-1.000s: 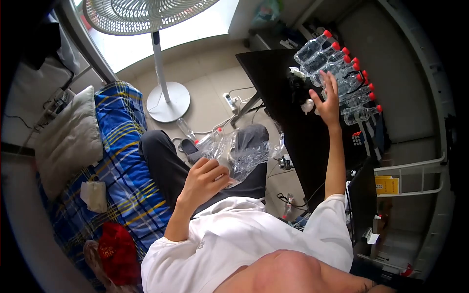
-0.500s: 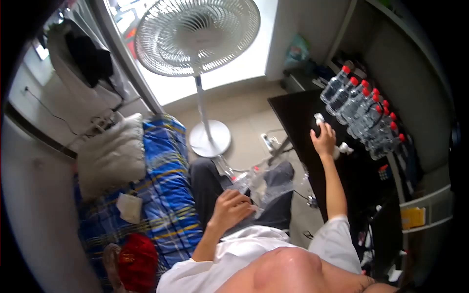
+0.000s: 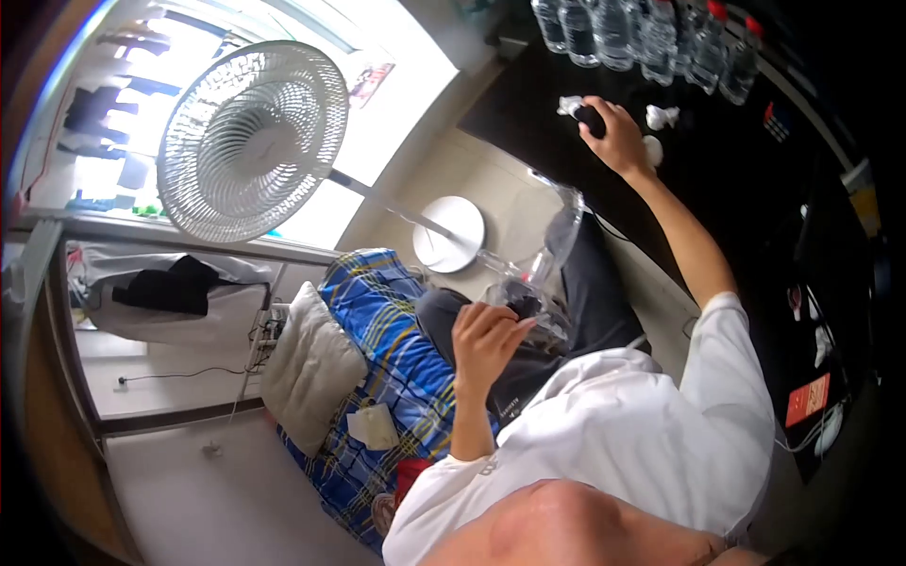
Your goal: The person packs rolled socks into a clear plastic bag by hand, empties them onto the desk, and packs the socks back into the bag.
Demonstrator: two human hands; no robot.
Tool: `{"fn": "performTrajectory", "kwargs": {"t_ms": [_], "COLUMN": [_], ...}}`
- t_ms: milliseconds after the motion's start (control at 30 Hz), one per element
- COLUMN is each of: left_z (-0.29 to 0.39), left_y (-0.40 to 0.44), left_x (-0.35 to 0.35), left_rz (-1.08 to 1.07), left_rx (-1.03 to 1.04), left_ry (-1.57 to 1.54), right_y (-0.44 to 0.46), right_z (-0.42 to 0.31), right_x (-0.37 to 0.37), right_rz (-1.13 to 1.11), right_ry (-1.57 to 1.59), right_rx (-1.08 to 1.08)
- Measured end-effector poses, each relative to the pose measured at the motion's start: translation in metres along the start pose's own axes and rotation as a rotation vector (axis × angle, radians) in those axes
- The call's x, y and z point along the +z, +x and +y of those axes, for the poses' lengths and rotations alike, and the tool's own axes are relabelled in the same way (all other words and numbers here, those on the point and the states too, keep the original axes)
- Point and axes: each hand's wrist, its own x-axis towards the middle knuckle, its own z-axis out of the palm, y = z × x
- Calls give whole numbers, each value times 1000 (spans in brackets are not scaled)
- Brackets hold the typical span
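Note:
My left hand (image 3: 489, 344) is closed on the edge of a clear plastic bag (image 3: 563, 226), which hangs over my lap. On the dark table (image 3: 717, 179), my right hand (image 3: 618, 140) has its fingers curled round a small black object (image 3: 592, 121). A crumpled white piece (image 3: 570, 106) lies just beside that object. Two more white pieces, one crumpled (image 3: 662, 117) and one rounded (image 3: 653, 149), lie to the right of my right hand. Several clear bottles (image 3: 659, 42), some showing red caps, stand at the table's far side.
A white standing fan (image 3: 255, 141) rises from its round base (image 3: 448, 234) on the floor. At the left are a blue plaid bed (image 3: 396, 340), a pale pillow (image 3: 311, 368) and a tissue pack (image 3: 373, 427). A red box (image 3: 808, 400) lies at the right.
The view has swung round. My right hand has come down from beside the bottles to the table and closed on the black object. My left hand still grips the bag.

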Motion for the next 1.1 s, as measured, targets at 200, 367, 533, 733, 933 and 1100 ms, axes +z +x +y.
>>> {"fn": "performTrajectory", "kwargs": {"t_ms": [200,367,533,733,933,1100], "left_z": [-4,-6,-4,-4,0,7], "left_y": [13,20,16,0,-11,-12], "left_x": [7,15,15,13,8,9], "left_rz": [4,12,-37,-25,-13,-14], "left_rx": [6,-1,-4,17,-1,-19], "left_ry": [28,24,9,22,47,40], "right_y": [23,58,41,-5,-6,-5], "right_z": [20,-40,-126,-154,-162,-158], "right_x": [1,-61,-98,-70,-69,-69], "right_rz": [191,-316,-1113,-1336,-1406,-1470], "right_ry": [474,778,700,378,331,270], "right_rx": [308,-113,-316,-408,-335,-275]}}
